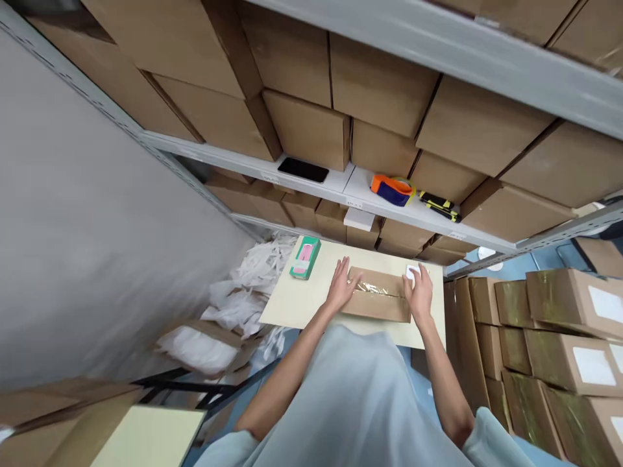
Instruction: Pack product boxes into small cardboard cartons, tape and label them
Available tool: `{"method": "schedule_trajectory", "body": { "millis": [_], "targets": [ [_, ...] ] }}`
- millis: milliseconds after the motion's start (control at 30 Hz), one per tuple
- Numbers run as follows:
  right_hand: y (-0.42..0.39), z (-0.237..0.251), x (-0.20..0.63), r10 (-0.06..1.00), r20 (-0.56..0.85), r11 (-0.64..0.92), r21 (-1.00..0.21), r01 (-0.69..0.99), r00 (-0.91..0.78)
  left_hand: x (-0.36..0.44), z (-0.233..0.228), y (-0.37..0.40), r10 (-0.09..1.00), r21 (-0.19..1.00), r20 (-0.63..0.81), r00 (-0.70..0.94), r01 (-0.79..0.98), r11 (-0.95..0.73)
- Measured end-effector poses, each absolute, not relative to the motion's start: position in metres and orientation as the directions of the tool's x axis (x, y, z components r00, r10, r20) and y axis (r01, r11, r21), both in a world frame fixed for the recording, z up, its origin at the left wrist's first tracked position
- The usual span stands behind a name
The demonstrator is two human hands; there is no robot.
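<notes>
A closed cardboard box (374,305) lies on the cream tabletop (292,308) in front of me, with shiny clear tape along its top seam. My left hand (341,287) rests at the box's left end, fingers stretched out and thumb over the top edge. At the opposite end is my right hand (419,292), its fingers extended and thumb apart, touching or very near the box. Just behind the right fingers is a small white item (412,270), partly covered by them; its kind is unclear. A green box with a pink panel (305,257) lies on the table's left side.
Above the table, a shelf holds a black phone (303,170), an orange and blue tape dispenser (392,189) and black-yellow cutters (440,205). Cardboard boxes (384,84) fill the rack. Taped cartons (555,298) are stacked at right. White paper scraps (257,275) heap at left beside the wall.
</notes>
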State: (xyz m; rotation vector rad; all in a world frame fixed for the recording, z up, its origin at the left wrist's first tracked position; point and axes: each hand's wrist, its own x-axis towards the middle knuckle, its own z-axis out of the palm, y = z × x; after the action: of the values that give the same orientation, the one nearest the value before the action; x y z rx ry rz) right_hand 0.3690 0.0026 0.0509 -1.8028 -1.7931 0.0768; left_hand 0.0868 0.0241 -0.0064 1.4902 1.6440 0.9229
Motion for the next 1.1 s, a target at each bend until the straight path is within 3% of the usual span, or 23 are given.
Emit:
{"method": "schedule_trajectory", "body": {
  "millis": [100, 167, 267, 400, 567, 667, 767, 833, 900, 1000, 1100],
  "targets": [
    [0.084, 0.123, 0.352, 0.868, 0.493, 0.242, -0.339, 0.909, -0.047, 0.098, 0.051, 0.083, 0.988, 0.834, 0.153, -0.007, 0.537, -0.125],
    [0.141, 0.170, 0.334, 0.871, 0.468, 0.298, -0.255, 0.920, -0.153, 0.107, 0.093, 0.125, 0.960, 0.793, 0.278, 0.029, 0.558, -0.246],
    [0.208, 0.217, 0.302, 0.939, 0.268, 0.259, -0.145, 0.955, -0.214, 0.120, 0.142, 0.173, 0.926, 0.753, 0.376, 0.042, 0.569, -0.331],
    [0.250, 0.231, 0.272, 0.992, -0.043, 0.114, -0.074, 0.991, -0.118, 0.126, 0.172, 0.192, 0.909, 0.730, 0.413, 0.051, 0.578, -0.364],
    [0.261, 0.229, 0.271, 0.991, -0.096, 0.085, -0.078, 0.993, -0.092, 0.120, 0.170, 0.169, 0.913, 0.740, 0.406, 0.029, 0.576, -0.347],
    [0.244, 0.220, 0.281, 0.993, -0.020, 0.116, -0.159, 0.980, -0.121, 0.112, 0.152, 0.135, 0.924, 0.797, 0.383, -0.004, 0.506, -0.328],
    [0.190, 0.192, 0.295, 0.982, 0.098, 0.187, -0.458, 0.869, -0.159, 0.105, 0.127, 0.080, 0.929, 0.880, 0.361, -0.083, 0.360, -0.310],
    [0.136, 0.169, 0.301, 0.977, 0.134, 0.210, -0.753, 0.624, -0.167, 0.103, 0.112, 0.038, 0.926, 0.919, 0.348, -0.143, 0.248, -0.307],
    [0.080, 0.151, 0.300, 0.977, 0.110, 0.167, -0.928, 0.333, -0.185, 0.105, 0.103, 0.001, 0.923, 0.938, 0.333, -0.191, 0.169, -0.303],
    [0.014, 0.134, 0.285, 0.982, 0.016, 0.033, -0.996, 0.088, -0.187, 0.108, 0.100, -0.036, 0.922, 0.948, 0.315, -0.224, 0.111, -0.297],
    [-0.018, 0.125, 0.268, 0.985, -0.041, -0.040, -0.999, 0.010, -0.166, 0.108, 0.103, -0.054, 0.922, 0.951, 0.305, -0.238, 0.129, -0.282]
  ]
}}
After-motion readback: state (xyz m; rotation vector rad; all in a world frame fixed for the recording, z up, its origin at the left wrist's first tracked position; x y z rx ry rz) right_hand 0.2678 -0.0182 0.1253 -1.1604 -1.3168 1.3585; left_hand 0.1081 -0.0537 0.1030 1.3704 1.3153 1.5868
